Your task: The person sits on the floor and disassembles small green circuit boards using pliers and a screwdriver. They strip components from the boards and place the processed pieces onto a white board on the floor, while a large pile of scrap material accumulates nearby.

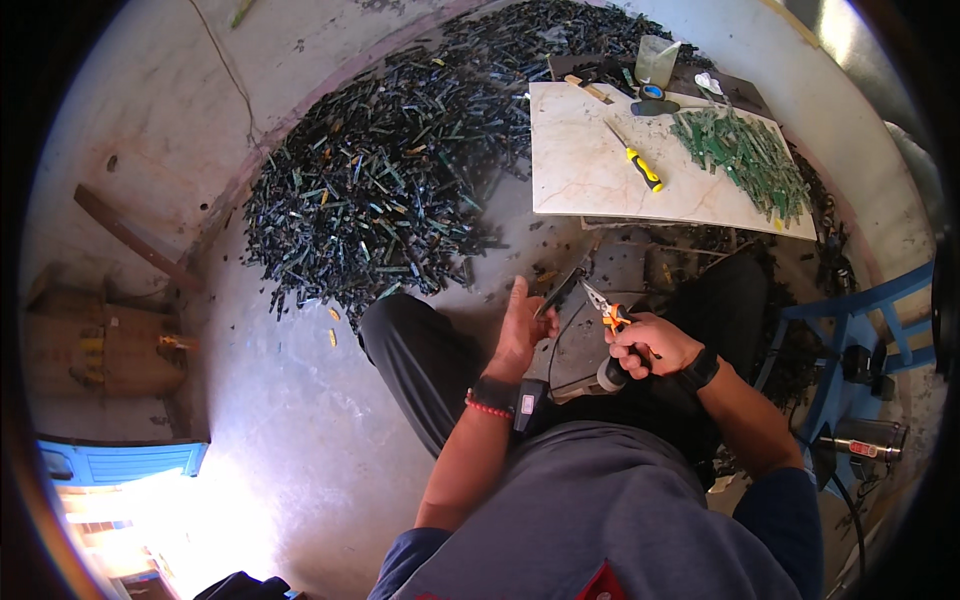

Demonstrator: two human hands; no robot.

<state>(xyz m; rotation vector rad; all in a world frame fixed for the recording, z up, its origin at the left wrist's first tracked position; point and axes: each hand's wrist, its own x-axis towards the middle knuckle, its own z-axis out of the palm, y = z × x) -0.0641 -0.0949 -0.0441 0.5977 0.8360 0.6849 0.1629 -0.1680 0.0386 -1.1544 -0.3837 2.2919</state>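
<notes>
Over my lap, my left hand [524, 328] pinches a thin dark strip [564, 288] that points up and to the right. Its thumb stands raised, and the fingers curl round the strip's lower end. My right hand [652, 345] is closed round needle-nose pliers [612, 312] with orange and black handles. The pliers' jaws point up and left, close to the strip; whether they touch it I cannot tell. Below the right hand sits a dark cylindrical thing with a pale end [609, 376], partly hidden.
A large heap of dark strips [380, 190] covers the floor ahead and left. On a pale board [575, 180] lie a yellow-black screwdriver [640, 170], a tape roll [652, 92] and a pile of green strips [745, 155]. A cloudy cup [656, 60] stands behind. A blue stool [850, 330] is at right.
</notes>
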